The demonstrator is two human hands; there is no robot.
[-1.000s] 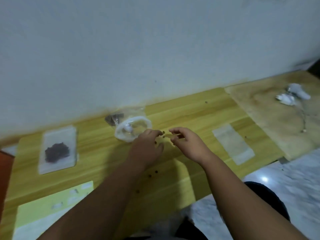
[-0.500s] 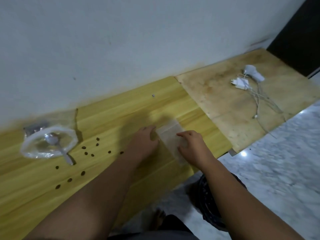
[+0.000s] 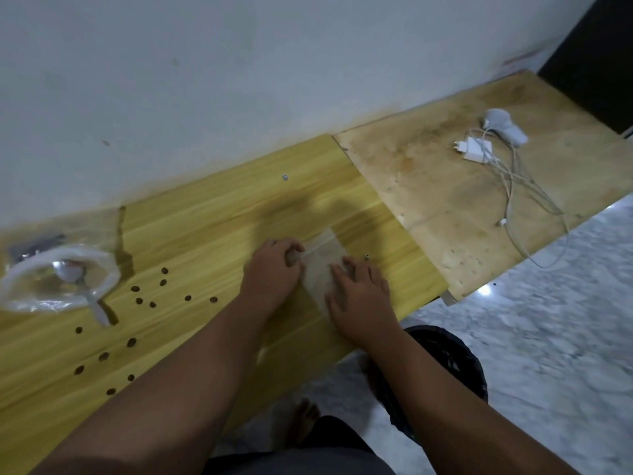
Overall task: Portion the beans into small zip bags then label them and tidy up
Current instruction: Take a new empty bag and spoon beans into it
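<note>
Pinching zip bag (image 3: 320, 269) with left hand (image 3: 272, 272), pressing it under flat right hand (image 3: 359, 299), risking elbowing loose beans (image 3: 138, 300) off tabletop (image 3: 212, 228).

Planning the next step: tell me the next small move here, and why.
Probably pull open the mouth of the zip bag. The left hand pinches its zip edge, the right hand presses it flat, it looks empty, and loose beans lie scattered nearby.

Non-task items: bench & floor
White charger plug (image 3: 474, 149) w/ tangled cable (image 3: 513, 186), beside white handheld device (image 3: 501, 126), all on stained plywood board (image 3: 428, 200) abutting yellow wood table (image 3: 212, 214); black bin (image 3: 448, 358) on marble floor (image 3: 548, 337).
</note>
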